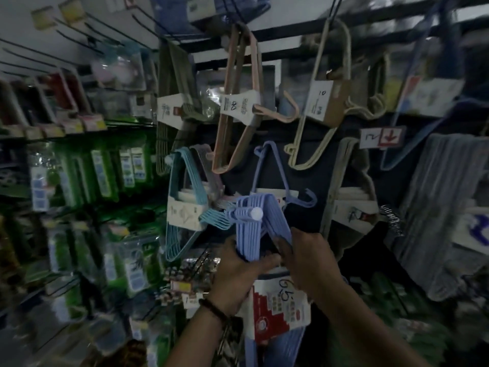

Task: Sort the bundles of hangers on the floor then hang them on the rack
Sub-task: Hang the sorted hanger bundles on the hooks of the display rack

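Grip of left hand (238,271) and right hand (304,256) on slim, triangular plastic hangers (244,234)

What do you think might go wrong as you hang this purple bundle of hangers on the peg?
1. The peg's white tip sits right at the front of the purple bundle, so some hangers may miss it and slip off once the left hand and right hand let go.
2. Hooks of the teal bundle jut close beside it and could tangle or be knocked.
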